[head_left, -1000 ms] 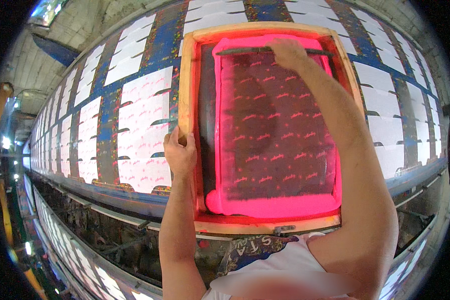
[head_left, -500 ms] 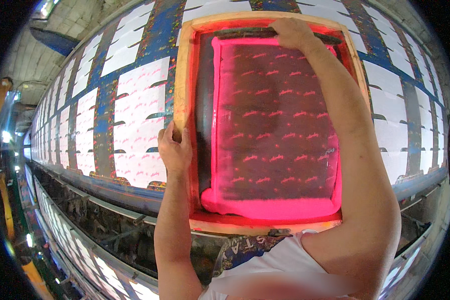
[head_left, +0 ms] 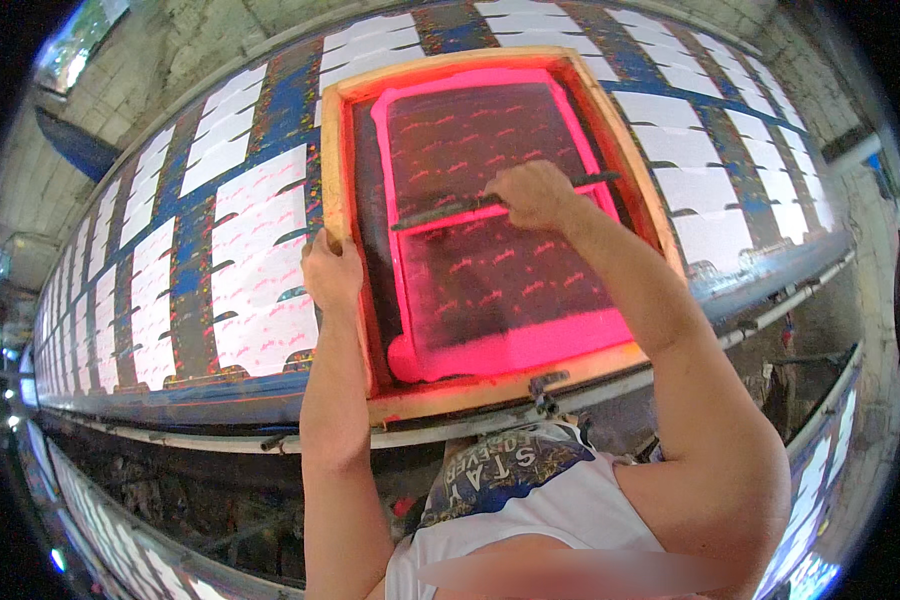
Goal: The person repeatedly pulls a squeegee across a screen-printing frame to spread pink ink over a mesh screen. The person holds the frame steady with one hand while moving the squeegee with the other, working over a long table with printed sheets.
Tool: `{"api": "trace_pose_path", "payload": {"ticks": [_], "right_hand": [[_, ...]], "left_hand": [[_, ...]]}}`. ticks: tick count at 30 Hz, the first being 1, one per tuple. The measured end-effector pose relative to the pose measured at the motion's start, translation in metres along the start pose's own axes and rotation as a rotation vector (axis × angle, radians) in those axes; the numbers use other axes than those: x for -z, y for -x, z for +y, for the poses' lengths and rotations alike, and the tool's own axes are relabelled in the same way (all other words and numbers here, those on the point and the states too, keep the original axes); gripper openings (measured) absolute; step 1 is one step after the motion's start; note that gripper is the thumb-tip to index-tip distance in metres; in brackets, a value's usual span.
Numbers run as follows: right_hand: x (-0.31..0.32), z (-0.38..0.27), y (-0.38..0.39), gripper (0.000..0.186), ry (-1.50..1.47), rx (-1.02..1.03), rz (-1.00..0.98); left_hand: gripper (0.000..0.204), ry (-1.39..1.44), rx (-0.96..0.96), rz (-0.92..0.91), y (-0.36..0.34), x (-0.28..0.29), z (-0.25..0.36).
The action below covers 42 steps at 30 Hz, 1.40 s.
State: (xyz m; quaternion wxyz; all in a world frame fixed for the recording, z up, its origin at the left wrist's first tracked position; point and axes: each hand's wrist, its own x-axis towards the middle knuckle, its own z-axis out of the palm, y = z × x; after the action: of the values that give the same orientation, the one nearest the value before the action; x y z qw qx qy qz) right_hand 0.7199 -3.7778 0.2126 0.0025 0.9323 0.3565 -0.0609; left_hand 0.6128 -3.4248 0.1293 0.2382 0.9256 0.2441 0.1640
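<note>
A wooden screen-printing frame (head_left: 335, 150) with pink ink along the mesh edges lies on the long printing table. Inside it a dark squeegee (head_left: 430, 216) spans the mesh crosswise around mid-height, over a repeated small pink pattern. My right hand (head_left: 532, 190) grips the squeegee near its middle. My left hand (head_left: 332, 268) grasps the frame's left side bar, fingers curled over it. A thick band of pink ink (head_left: 510, 340) lies along the near end of the mesh.
Rows of white cut panels (head_left: 685, 180) lie on the blue, paint-speckled table, some with pink prints (head_left: 260, 260) to the left. A metal rail (head_left: 220, 434) runs along the near edge. Another row of panels (head_left: 100, 505) shows lower left, and concrete floor lies beyond the table.
My right hand and the squeegee have moved from the far end down to mid-screen. My left hand still holds the frame. The whole view has shifted and tilted somewhat.
</note>
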Motion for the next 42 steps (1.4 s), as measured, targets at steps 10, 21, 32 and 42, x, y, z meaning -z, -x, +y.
{"api": "trace_pose_path", "payload": {"ticks": [10, 21, 32, 42], "right_hand": [[-0.023, -0.114, 0.159, 0.035, -0.038, -0.039, 0.047], [-0.047, -0.14, 0.227, 0.054, -0.117, 0.116, 0.148], [-0.041, -0.011, 0.288, 0.041, -0.494, 0.116, 0.465], [-0.065, 0.125, 0.28, 0.072, -0.518, -0.667, 0.41]], "left_hand": [[0.043, -0.091, -0.137, 0.083, 0.011, 0.003, 0.002], [0.055, -0.275, -0.006, 0.042, 0.016, 0.006, 0.012], [0.07, -0.523, 0.142, 0.019, 0.014, -0.002, 0.023], [0.067, -0.557, 0.114, -0.013, 0.004, -0.005, 0.017]]}}
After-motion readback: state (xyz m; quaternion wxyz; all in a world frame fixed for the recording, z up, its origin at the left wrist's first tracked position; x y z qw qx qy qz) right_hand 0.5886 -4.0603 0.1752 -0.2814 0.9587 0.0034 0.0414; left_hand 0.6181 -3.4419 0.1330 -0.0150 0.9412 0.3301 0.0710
